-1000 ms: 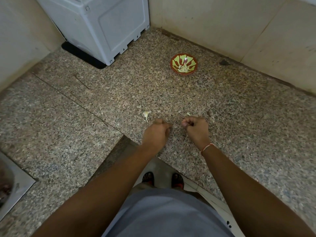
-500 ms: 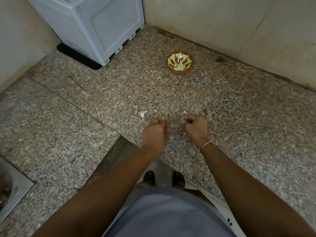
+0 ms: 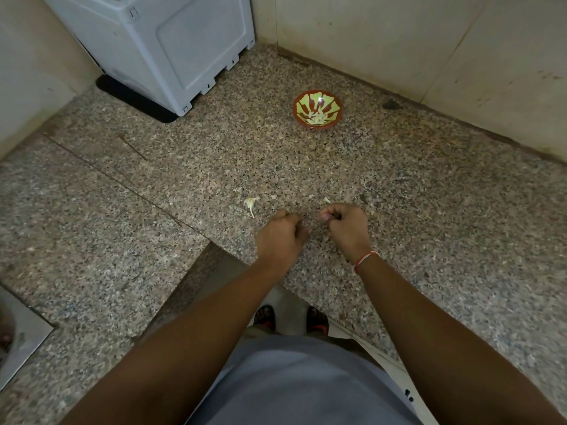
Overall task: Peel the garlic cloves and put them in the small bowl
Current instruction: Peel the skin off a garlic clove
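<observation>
The small bowl (image 3: 317,109), red-rimmed with a green and red pattern, stands far back on the granite counter with several peeled garlic cloves (image 3: 318,118) inside. My left hand (image 3: 282,236) and my right hand (image 3: 348,227) hover close together over the counter, well short of the bowl, fingers curled and a narrow gap between them. My right hand pinches a small pale garlic clove (image 3: 324,215) at its fingertips. Nothing shows in my left hand's curled fingers. A scrap of garlic skin (image 3: 251,204) lies just left of my left hand, and a smaller scrap (image 3: 327,200) lies beyond my right hand.
A white appliance (image 3: 171,47) stands at the back left on a black mat. Tiled walls (image 3: 429,41) close off the back and right of the granite counter (image 3: 153,240). A steel sink edge (image 3: 21,338) shows at the lower left. The counter's front corner is below my wrists.
Both hands stay in nearly the same spot with curled fingers working close together. The view has shifted slightly, so the bowl sits a little differently in frame.
</observation>
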